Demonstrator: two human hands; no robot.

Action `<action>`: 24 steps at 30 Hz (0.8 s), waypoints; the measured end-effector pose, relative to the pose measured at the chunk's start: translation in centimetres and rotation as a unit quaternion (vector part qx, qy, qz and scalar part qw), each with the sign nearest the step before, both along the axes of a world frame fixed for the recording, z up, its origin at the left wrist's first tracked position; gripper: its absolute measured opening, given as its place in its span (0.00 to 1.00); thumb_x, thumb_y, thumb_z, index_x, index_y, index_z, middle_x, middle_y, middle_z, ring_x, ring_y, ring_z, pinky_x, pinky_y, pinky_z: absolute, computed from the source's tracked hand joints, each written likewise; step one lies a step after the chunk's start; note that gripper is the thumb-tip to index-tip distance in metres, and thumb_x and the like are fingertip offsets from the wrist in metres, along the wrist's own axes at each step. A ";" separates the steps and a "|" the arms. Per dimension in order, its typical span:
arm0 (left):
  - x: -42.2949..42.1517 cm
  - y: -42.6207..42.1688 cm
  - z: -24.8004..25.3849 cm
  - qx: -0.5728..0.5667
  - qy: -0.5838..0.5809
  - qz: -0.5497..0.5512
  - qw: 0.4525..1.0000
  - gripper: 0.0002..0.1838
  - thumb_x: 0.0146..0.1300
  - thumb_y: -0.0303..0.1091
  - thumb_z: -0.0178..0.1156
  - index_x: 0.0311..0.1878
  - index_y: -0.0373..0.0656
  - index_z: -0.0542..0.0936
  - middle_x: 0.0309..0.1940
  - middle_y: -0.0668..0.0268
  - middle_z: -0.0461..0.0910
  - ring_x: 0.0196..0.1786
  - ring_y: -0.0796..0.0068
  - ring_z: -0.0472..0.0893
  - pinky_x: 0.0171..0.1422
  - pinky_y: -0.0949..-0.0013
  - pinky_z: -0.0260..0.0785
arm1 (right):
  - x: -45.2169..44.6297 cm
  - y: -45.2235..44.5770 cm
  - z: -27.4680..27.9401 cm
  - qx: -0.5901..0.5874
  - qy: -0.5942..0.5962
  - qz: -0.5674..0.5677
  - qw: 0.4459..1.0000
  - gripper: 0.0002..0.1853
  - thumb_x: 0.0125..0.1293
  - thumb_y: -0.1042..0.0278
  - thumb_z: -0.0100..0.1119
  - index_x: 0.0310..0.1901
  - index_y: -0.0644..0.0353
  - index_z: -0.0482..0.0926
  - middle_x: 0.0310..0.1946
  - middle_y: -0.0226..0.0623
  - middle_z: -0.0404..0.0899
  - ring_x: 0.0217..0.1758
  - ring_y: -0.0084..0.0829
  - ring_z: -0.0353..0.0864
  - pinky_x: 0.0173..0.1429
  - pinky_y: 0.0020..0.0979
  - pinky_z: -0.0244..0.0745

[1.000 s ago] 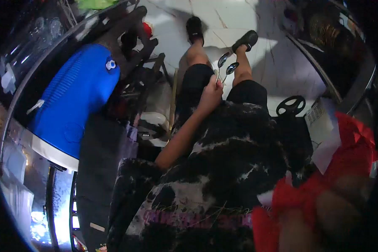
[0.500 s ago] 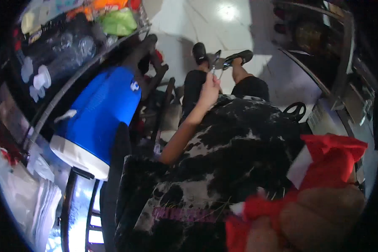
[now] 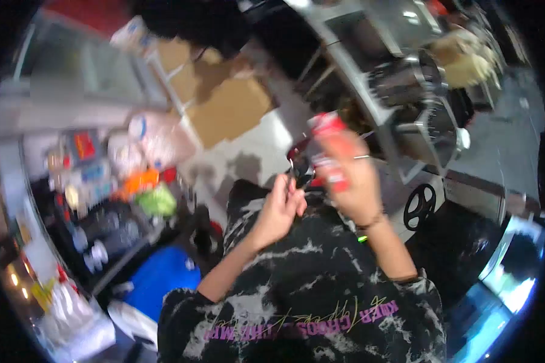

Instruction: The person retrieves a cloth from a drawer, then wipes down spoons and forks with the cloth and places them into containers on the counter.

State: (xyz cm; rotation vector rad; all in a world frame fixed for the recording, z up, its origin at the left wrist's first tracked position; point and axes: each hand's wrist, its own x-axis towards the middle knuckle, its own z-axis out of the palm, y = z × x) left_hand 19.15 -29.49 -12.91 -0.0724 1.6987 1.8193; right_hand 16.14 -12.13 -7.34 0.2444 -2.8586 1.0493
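My left hand [image 3: 280, 209] is closed around the thin handle of a shiny metal spoon [image 3: 301, 164], whose rounded end points up and away from me. Close beside it, my right hand [image 3: 354, 178] grips a red-and-white cloth [image 3: 330, 127]; red parts stick out above and below the fingers. Motion smears the right hand and the cloth. Whether the cloth touches the spoon I cannot tell. Both hands are in front of my black-and-white patterned shirt [image 3: 297, 266].
At left, a blue cooler [image 3: 163, 275] stands below a rack of bags and packets [image 3: 154, 199]. Flattened cardboard [image 3: 230, 112] lies on the floor ahead. Metal counters and pots [image 3: 406, 81] line the right side, near a black wheel-shaped handle [image 3: 420, 207].
The view has swung so the cardboard and counters show. My right hand, with the red-and-white cloth, has moved from the lower right up beside the spoon in my left hand.
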 end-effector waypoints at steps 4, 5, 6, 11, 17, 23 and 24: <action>-1.1 4.4 1.3 -0.080 0.124 -0.061 0.987 0.06 0.67 0.28 0.45 0.37 0.43 0.57 0.23 0.69 0.62 0.25 0.81 0.67 0.27 0.73 0.62 | -2.4 2.7 -5.2 0.068 0.241 -0.070 0.966 0.17 0.49 0.64 0.62 0.10 0.56 0.67 0.14 0.32 0.67 0.16 0.32 0.65 0.18 0.30 0.58; -1.9 4.8 2.3 -0.100 0.104 -0.067 0.987 0.06 0.68 0.29 0.45 0.38 0.42 0.57 0.22 0.67 0.65 0.24 0.77 0.70 0.28 0.71 0.63 | -3.1 2.7 -5.8 0.018 0.282 -0.109 0.953 0.18 0.52 0.69 0.59 0.09 0.58 0.66 0.11 0.32 0.66 0.13 0.33 0.65 0.17 0.32 0.57; -2.9 4.9 3.5 -0.120 0.142 -0.104 0.977 0.06 0.68 0.29 0.44 0.38 0.42 0.58 0.21 0.65 0.67 0.23 0.75 0.71 0.28 0.69 0.64 | -3.6 2.8 -6.6 -0.040 0.304 -0.181 0.934 0.19 0.54 0.71 0.58 0.09 0.59 0.66 0.11 0.34 0.67 0.13 0.34 0.66 0.16 0.33 0.56; -7.8 11.2 5.4 -0.181 0.242 -0.246 0.921 0.08 0.65 0.29 0.47 0.40 0.39 0.59 0.23 0.56 0.72 0.26 0.55 0.77 0.30 0.60 0.68 | -6.8 8.8 -3.8 -0.511 0.175 -0.540 0.645 0.23 0.67 0.63 0.48 0.12 0.58 0.66 0.10 0.29 0.67 0.12 0.23 0.66 0.17 0.27 0.56; -18.3 12.1 10.1 0.224 -0.205 -0.456 0.837 0.06 0.68 0.32 0.44 0.44 0.45 0.59 0.23 0.72 0.62 0.17 0.87 0.58 0.17 0.82 0.53 | -8.9 13.6 3.8 -0.815 0.075 -0.428 0.384 0.24 0.70 0.50 0.38 0.20 0.55 0.68 0.16 0.33 0.69 0.19 0.30 0.71 0.23 0.31 0.67; -26.7 14.2 7.9 0.274 -0.561 -0.569 0.535 0.06 0.70 0.35 0.44 0.47 0.52 0.60 0.20 0.74 0.58 0.13 0.93 0.50 0.11 0.86 0.36 | -11.5 10.0 6.0 -0.890 0.103 -0.098 0.433 0.32 0.71 0.47 0.19 0.12 0.53 0.59 0.12 0.32 0.61 0.16 0.29 0.54 0.24 0.31 0.57; -27.5 14.6 8.7 0.259 -0.570 -0.569 0.533 0.06 0.69 0.34 0.44 0.46 0.51 0.59 0.20 0.74 0.58 0.13 0.94 0.50 0.11 0.86 0.35 | -11.5 9.9 5.8 -0.879 0.128 -0.103 0.448 0.32 0.71 0.48 0.19 0.11 0.53 0.58 0.12 0.32 0.61 0.16 0.29 0.54 0.24 0.31 0.58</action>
